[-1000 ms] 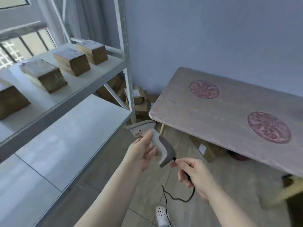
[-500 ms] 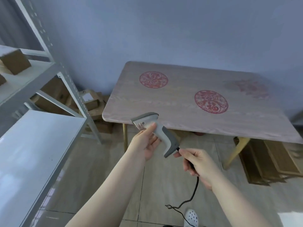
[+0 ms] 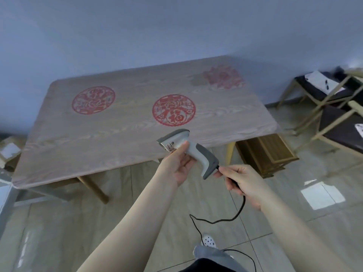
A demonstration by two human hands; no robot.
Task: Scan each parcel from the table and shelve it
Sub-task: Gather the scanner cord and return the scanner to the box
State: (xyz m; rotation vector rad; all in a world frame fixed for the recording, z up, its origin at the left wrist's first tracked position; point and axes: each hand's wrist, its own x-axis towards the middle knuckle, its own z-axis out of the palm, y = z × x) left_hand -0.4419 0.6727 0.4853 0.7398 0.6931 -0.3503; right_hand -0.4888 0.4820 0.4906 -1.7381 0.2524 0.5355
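Note:
My left hand (image 3: 177, 165) grips a white and grey barcode scanner (image 3: 193, 152) by its neck, in front of the table's near edge. The scanner's head points left. My right hand (image 3: 242, 182) pinches the black cable (image 3: 231, 217) just below the scanner's handle; the cable loops down toward the floor. The wooden table (image 3: 98, 138) bears three red paper-cut circles, and no parcel lies on it. The shelf is almost out of view; only a grey corner (image 3: 5, 195) shows at the left edge.
A brown cardboard box (image 3: 265, 154) stands on the floor under the table's right end. More boxes (image 3: 8, 154) lie at the far left. Wooden chairs with dark seats (image 3: 334, 107) stand at the right. Tiled floor lies below me, with my shoe (image 3: 209, 240) on it.
My view has swung right from the shelf with parcels to the table. Both hands keep the same hold on the scanner and its cable.

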